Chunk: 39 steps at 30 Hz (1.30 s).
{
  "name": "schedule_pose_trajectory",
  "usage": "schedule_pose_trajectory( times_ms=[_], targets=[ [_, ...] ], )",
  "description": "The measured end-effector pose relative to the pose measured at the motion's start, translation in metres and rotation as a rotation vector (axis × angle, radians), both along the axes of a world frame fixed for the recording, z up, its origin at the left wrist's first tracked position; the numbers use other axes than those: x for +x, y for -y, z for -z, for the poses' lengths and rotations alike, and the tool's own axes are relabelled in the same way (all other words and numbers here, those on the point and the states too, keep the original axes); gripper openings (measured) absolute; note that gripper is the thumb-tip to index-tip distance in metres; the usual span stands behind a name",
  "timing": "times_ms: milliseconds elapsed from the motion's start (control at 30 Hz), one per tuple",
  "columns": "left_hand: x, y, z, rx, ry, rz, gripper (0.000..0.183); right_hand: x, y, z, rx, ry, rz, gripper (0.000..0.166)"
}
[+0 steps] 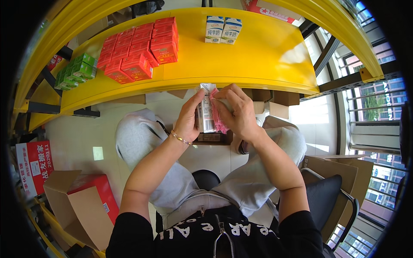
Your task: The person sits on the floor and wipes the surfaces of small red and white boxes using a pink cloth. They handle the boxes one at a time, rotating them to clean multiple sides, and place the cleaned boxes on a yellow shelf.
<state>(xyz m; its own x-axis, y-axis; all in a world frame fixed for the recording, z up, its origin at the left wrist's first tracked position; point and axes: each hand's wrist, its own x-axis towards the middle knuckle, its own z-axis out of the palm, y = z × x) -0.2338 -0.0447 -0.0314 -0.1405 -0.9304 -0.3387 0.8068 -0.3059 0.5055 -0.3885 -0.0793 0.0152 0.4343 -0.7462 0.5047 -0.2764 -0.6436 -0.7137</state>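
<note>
My left hand [187,117] grips a milk carton [206,111] upright above my lap, just in front of the shelf edge. Printed text and a barcode cover the carton's side that faces me. A pink cloth [219,121] is in my right hand [237,111], pressed against the carton's right side. Two white and blue milk cartons [222,30] stand side by side on the yellow shelf [258,61] beyond. Below my hands, an open cardboard box [226,138] on the floor shows a carton inside, partly hidden.
Stacked red cartons [138,48] and several green cartons [76,71] occupy the shelf's left part. An open red and brown cardboard box [84,206] stands at my left. To my right are a black chair [324,200] and a large cardboard box [361,174]. Yellow beams [342,29] frame the shelf.
</note>
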Motion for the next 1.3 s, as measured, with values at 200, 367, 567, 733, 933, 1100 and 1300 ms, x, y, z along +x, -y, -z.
schedule_pose_trajectory(
  times_ms=[200,367,567,733,933,1100,1300],
  targets=[
    [0.007,0.006,-0.001,0.028,-0.027,-0.086,0.043,0.001,-0.015,0.003,0.089,0.016,-0.186,0.016],
    [0.007,0.003,-0.007,0.026,-0.056,-0.060,0.049,0.007,-0.025,0.005,0.010,-0.013,-0.170,0.017],
    [-0.017,-0.008,-0.016,-0.007,-0.043,0.025,0.052,0.004,0.005,0.007,-0.091,-0.006,0.101,0.015],
    [-0.012,-0.006,-0.011,-0.021,-0.010,0.002,0.048,0.008,-0.001,0.004,-0.051,-0.010,0.052,0.014],
    [0.015,-0.001,0.004,-0.030,0.083,-0.080,0.049,0.012,-0.032,0.006,-0.127,-0.095,-0.157,0.018],
    [-0.001,-0.005,0.005,-0.103,0.204,-0.116,0.042,0.006,-0.018,0.007,-0.167,-0.131,-0.126,0.021],
    [-0.009,-0.011,0.000,-0.065,0.151,0.014,0.035,-0.003,0.010,0.001,-0.123,-0.112,0.107,0.017]
  ],
)
